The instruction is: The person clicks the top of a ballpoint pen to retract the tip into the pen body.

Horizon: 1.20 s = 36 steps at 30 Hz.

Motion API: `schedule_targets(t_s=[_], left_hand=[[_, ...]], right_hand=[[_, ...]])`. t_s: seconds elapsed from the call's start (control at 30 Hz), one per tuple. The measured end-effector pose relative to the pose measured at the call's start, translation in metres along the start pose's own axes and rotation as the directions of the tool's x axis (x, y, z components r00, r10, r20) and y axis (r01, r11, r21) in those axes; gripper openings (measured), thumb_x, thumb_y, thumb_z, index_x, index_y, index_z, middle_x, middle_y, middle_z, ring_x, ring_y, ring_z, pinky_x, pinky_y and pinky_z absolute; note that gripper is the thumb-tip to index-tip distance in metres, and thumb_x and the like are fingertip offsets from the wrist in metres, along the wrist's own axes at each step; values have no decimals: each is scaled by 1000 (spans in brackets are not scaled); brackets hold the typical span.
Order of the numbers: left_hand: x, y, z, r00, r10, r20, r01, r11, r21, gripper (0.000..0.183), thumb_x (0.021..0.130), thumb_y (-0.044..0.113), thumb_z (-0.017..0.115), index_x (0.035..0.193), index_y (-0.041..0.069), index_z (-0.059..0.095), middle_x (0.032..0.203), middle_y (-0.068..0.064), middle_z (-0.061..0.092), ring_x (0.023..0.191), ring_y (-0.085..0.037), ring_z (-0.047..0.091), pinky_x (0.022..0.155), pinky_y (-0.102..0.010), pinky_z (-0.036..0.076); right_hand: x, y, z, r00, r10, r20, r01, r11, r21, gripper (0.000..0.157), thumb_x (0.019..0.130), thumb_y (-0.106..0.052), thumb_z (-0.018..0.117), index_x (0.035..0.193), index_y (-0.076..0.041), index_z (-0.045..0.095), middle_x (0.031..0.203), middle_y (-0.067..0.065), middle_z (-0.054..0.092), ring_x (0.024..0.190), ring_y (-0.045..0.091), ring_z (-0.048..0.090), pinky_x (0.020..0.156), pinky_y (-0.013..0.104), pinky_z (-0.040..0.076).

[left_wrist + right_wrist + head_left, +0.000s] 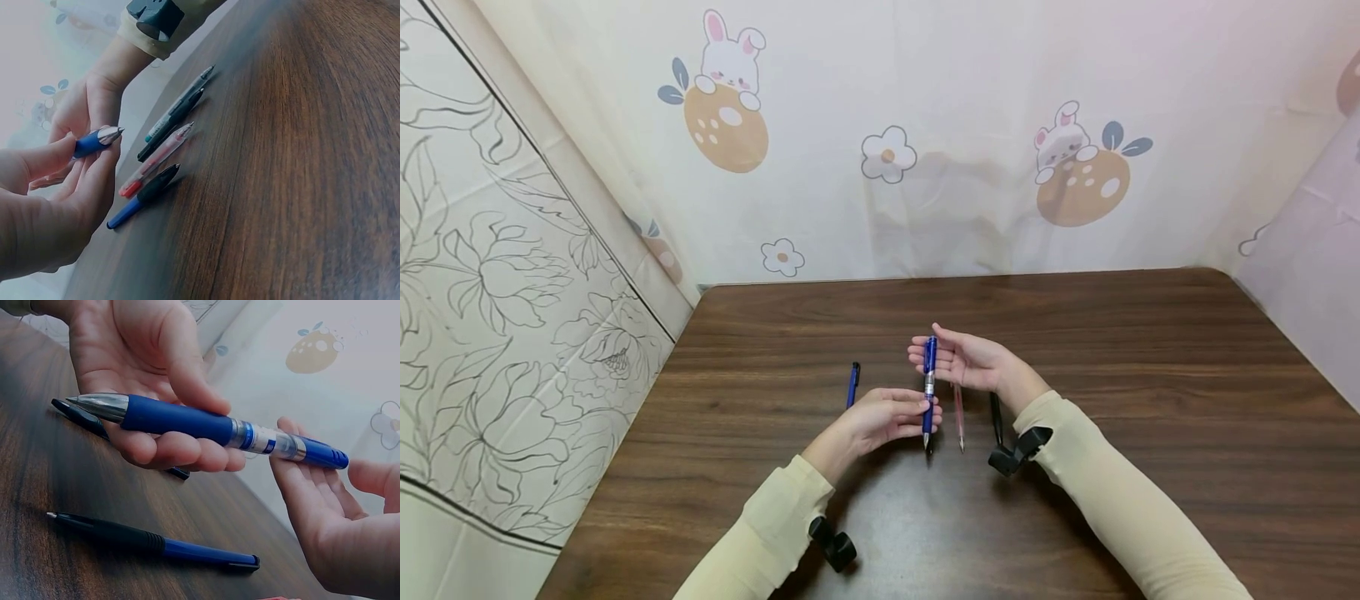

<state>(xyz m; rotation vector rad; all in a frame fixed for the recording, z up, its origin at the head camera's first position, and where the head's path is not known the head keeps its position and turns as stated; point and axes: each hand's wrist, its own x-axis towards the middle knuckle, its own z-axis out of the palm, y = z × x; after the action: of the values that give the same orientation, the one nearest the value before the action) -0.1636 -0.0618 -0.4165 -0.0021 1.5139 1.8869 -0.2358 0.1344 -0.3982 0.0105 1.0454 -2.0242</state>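
A blue click pen with a silver tip is held above the table, tip toward the person. My left hand pinches its blue grip section between thumb and fingers. My right hand has its fingers stretched out behind the pen's upper end, the thumb apart from the barrel. In the right wrist view the fingertips of the right hand lie right under the barrel near the clicker end. Beneath, a blue pen with a black grip rests on the table.
On the brown table lie a red-and-clear pen, a dark pen, a clear pen with a teal end and, to the left, a slim blue pen with a black end. A patterned curtain hangs behind.
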Motion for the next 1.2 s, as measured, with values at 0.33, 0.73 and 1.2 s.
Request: schedule_targets(t_s=[0.33, 0.73, 1.2], left_hand=[[2, -3, -1, 999, 17, -43, -16, 1000, 24, 31, 97, 5, 53, 125, -7, 56, 101, -6, 73, 89, -13, 70, 98, -39, 54], [2, 0, 2, 997, 59, -39, -58, 998, 31, 32, 96, 3, 53, 125, -10, 55, 98, -7, 73, 86, -13, 70, 95, -38, 56], [3, 0, 10, 984, 166, -57, -160, 982, 97, 29, 93, -3, 55, 119, -16, 57, 110, -29, 68, 83, -16, 71, 90, -39, 58]], right_hand=[[0, 1, -1, 1000, -5, -17, 5, 1000, 2, 35, 103, -31, 41, 110, -6, 65, 108, 8, 73, 101, 18, 70, 91, 30, 58], [-5, -4, 3, 1000, -8, -21, 7, 1000, -23, 32, 103, -28, 43, 109, -6, 66, 108, 8, 73, 101, 18, 70, 91, 29, 57], [-14, -11, 3, 999, 22, 28, -24, 998, 65, 31, 102, -24, 45, 110, -3, 67, 111, 10, 72, 104, 19, 69, 93, 30, 56]])
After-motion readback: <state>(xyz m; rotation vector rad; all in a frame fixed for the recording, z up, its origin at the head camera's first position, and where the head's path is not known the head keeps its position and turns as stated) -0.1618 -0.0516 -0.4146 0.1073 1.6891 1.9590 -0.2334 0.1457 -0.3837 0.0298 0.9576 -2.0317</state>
